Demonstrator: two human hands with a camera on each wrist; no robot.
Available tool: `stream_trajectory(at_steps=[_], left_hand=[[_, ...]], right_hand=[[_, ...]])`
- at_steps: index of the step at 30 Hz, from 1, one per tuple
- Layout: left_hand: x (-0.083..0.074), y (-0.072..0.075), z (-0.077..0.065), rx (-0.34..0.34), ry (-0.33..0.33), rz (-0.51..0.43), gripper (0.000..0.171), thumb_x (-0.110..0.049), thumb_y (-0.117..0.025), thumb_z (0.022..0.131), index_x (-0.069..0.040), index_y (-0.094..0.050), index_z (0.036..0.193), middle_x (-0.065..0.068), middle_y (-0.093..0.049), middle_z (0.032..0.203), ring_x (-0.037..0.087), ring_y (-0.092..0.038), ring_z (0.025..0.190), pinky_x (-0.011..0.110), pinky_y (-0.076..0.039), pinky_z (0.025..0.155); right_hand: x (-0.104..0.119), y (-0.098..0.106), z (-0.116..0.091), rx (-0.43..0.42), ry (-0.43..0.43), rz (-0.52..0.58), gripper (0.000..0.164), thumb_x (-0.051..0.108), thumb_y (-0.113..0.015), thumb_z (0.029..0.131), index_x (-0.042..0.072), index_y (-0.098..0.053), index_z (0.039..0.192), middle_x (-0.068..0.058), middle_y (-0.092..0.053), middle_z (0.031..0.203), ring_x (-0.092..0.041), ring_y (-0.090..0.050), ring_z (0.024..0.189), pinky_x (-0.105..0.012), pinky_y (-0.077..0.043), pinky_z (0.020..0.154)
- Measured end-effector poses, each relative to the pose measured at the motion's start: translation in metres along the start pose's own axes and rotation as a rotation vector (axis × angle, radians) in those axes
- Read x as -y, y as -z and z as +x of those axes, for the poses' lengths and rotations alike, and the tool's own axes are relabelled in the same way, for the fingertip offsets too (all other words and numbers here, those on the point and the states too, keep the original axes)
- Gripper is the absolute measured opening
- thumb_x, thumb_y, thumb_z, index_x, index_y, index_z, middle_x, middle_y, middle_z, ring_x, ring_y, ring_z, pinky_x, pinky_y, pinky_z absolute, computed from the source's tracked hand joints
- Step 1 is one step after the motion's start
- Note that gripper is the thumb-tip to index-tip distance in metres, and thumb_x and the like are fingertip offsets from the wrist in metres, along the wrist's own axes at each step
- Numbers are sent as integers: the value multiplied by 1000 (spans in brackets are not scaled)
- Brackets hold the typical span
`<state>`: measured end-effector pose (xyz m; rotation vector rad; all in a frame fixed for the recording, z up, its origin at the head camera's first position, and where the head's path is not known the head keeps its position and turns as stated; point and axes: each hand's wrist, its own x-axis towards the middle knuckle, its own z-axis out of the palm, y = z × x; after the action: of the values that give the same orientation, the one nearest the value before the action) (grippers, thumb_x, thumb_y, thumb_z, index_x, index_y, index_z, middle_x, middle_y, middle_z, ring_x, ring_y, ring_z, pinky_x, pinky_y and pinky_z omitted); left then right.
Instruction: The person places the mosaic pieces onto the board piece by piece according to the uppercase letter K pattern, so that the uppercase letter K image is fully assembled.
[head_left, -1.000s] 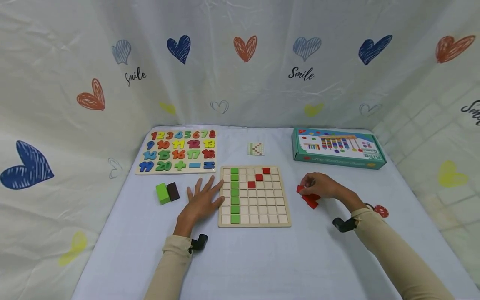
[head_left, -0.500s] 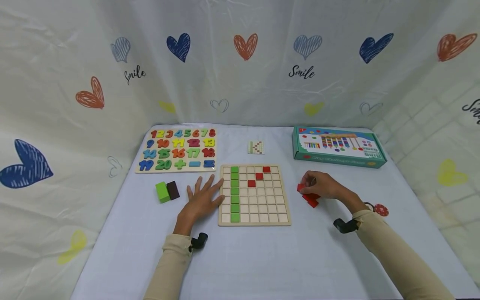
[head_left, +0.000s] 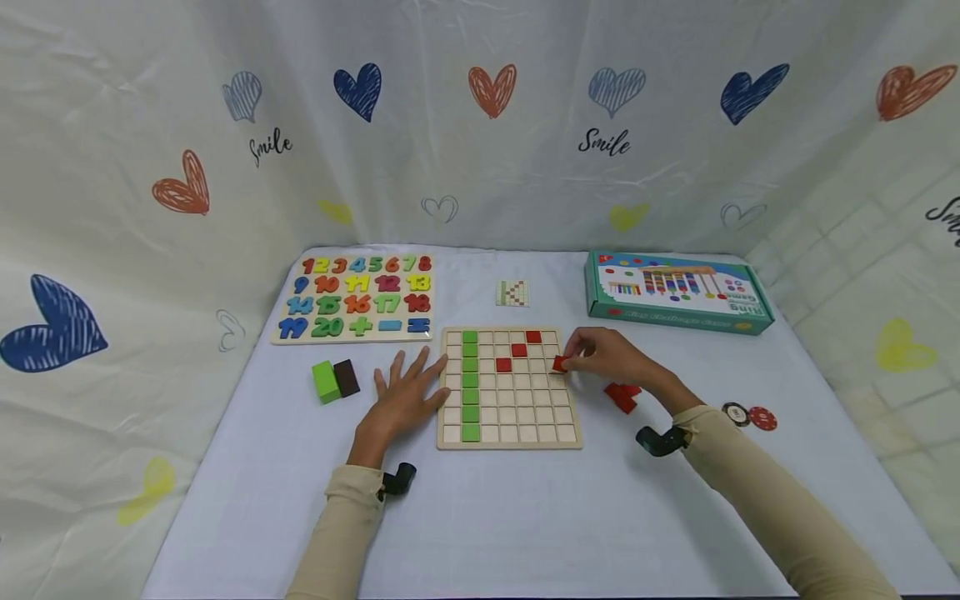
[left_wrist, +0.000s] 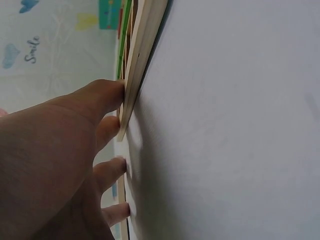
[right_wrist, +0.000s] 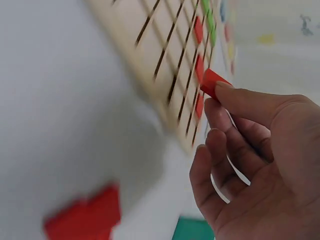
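Note:
A wooden grid board (head_left: pixel 506 445) lies mid-table, with a column of green tiles (head_left: pixel 470 380) near its left side and a diagonal of red tiles (head_left: pixel 519 350) toward the upper right. Fingers spread, my left hand (head_left: pixel 405 406) rests on the cloth and touches the board's left edge with thumb and index finger. My right hand (head_left: pixel 609 357) pinches a red tile (right_wrist: pixel 214 83) between thumb and fingers, over the board's right edge. A small heap of red tiles (head_left: pixel 622 397) lies on the cloth below that hand.
A number puzzle (head_left: pixel 352 300) stands back left, with green (head_left: pixel 326 382) and dark brown blocks (head_left: pixel 347 378) before it. A small pattern card (head_left: pixel 512 293) lies behind the board. At back right is a boxed game (head_left: pixel 678 293); two round chips (head_left: pixel 762 418) lie right.
My right hand has lifted a red tile from the heap and moved left to the board's right edge. My left hand stays in place.

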<state>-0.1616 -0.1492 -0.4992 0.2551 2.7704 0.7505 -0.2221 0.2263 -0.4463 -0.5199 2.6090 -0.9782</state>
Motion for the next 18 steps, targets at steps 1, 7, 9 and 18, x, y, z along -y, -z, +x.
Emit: stream_trajectory(at_steps=[1, 7, 9, 18], left_hand=[[0, 0, 0, 0, 1, -2, 67, -44, -60, 108, -30, -34, 168, 5, -14, 179, 43, 8, 164, 79, 9, 120], [0, -2, 2, 5, 10, 3, 67, -45, -59, 108, -31, -33, 168, 4, -14, 179, 43, 8, 164, 78, 10, 121], [1, -3, 2, 7, 11, 7, 67, -45, -59, 108, -31, -33, 168, 4, -14, 179, 43, 8, 164, 78, 10, 121], [1, -2, 1, 0, 5, -1, 67, -44, -60, 108, -31, -34, 168, 5, -15, 179, 43, 8, 164, 78, 10, 120]], right_hand=[[7, -6, 4, -1, 11, 15, 16, 19, -79, 97, 9, -70, 106, -4, -70, 100, -22, -59, 92, -33, -51, 77], [43, -50, 32, 26, 153, 85, 10, 13, -77, 98, 9, -70, 104, -3, -72, 99, -18, -62, 88, -33, -52, 80], [50, -62, 38, 47, 175, 103, 9, 12, -76, 98, 8, -70, 103, -3, -72, 97, -17, -62, 85, -32, -52, 78], [56, -88, 51, 76, 129, 54, 7, 14, -78, 98, 12, -71, 100, 2, -71, 91, -12, -62, 81, -29, -53, 75]])
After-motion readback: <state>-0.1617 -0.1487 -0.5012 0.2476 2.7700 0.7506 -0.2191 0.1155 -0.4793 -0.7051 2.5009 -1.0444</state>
